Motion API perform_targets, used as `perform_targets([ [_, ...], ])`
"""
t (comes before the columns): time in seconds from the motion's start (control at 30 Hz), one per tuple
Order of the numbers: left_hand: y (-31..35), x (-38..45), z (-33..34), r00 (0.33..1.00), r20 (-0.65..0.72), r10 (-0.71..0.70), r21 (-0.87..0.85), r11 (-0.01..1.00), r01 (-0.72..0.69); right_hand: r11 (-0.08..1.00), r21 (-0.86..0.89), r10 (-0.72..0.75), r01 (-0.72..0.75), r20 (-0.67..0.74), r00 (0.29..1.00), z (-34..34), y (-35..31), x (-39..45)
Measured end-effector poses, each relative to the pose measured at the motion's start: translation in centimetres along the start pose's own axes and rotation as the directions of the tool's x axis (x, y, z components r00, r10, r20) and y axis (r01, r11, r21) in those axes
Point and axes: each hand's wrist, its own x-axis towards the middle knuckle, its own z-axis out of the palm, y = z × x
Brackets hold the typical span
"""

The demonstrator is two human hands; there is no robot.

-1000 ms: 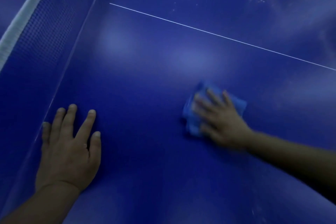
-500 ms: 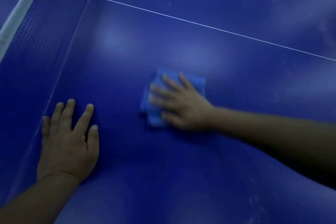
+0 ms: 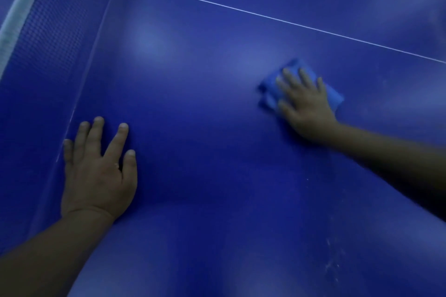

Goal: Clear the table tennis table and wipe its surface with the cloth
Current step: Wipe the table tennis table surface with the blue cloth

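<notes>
The blue table tennis table (image 3: 205, 108) fills the view. A folded blue cloth (image 3: 268, 90) lies on it at the centre right, and my right hand (image 3: 305, 106) presses flat on top of the cloth with fingers spread and straight. My left hand (image 3: 96, 171) rests flat on the table surface at the lower left, fingers spread, close to the foot of the net.
The net (image 3: 45, 31) with its white top band (image 3: 21, 9) runs up the left side. A thin white centre line (image 3: 289, 23) crosses the table beyond my right hand. Dusty white specks (image 3: 333, 265) mark the surface at the lower right and far top right.
My right hand slid the cloth left toward the net, then back to the right and a little farther from me. My left hand stayed planted in place.
</notes>
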Motion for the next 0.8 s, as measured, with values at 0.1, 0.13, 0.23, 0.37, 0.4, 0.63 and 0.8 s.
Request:
perform_targets([
  [0.1, -0.1, -0.1, -0.1, 1.000, 0.005, -0.005, -0.002, 1.000, 0.005, 0.924, 0.014, -0.382, 0.382, 0.059, 0.922, 0.5, -4.8, -13.3],
  [0.13, -0.1, -0.1, -0.1, 1.000, 0.002, -0.004, -0.003, 1.000, 0.004, 0.870, 0.040, -0.493, 0.491, 0.086, 0.866, 0.3, -5.1, -16.0],
  [0.23, 0.0, -0.1, 0.0, 1.000, -0.005, 0.000, -0.004, 1.000, 0.000, 0.846, 0.016, -0.530, 0.532, 0.123, 0.839, 0.3, -1.7, -13.9],
  [0.37, 0.1, -0.3, 0.0, 1.000, -0.016, -0.008, -0.017, 1.000, 0.007, 0.974, 0.037, 0.224, -0.223, -0.030, 0.974, 0.2, 3.1, -3.3],
  [0.4, 0.1, -0.4, 0.0, 1.000, -0.023, -0.008, -0.020, 1.000, 0.007, 0.936, 0.073, 0.348, -0.345, -0.028, 0.937, 0.0, 2.9, -2.1],
  [0.63, 0.2, -0.5, 0.0, 1.000, -0.010, -0.004, -0.021, 1.000, 0.004, 0.940, 0.043, -0.338, 0.339, -0.023, 0.941, 1.6, -12.0, -14.1],
  [0.8, 0.0, -0.5, -0.1, 1.000, 0.005, -0.012, -0.025, 1.000, 0.012, 0.809, 0.002, -0.588, 0.588, 0.045, 0.808, 1.0, -9.5, -13.1],
])
